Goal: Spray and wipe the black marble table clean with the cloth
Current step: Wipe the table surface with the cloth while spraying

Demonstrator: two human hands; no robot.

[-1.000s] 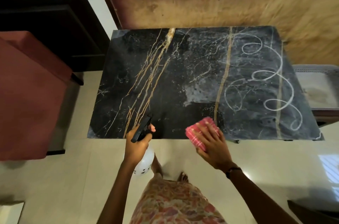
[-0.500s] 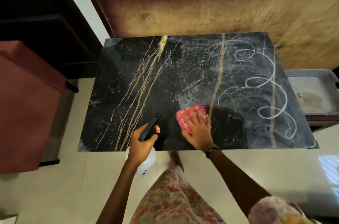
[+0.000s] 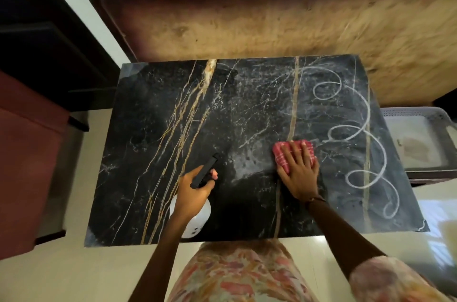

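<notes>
While the right hand (image 3: 298, 173) is pressing the cloth (image 3: 293, 153) flat on the table (image 3: 158, 148), the left hand (image 3: 194, 194) is gripping the spray bottle (image 3: 195, 217); chalk loops (image 3: 356, 133) beyond the cloth are awaiting wiping.

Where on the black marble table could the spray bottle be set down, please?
Bare marble lies left of the left hand holding the spray bottle, and across the table's far side. The right hand and cloth crowd the near middle; chalk loops cover the right.
</notes>
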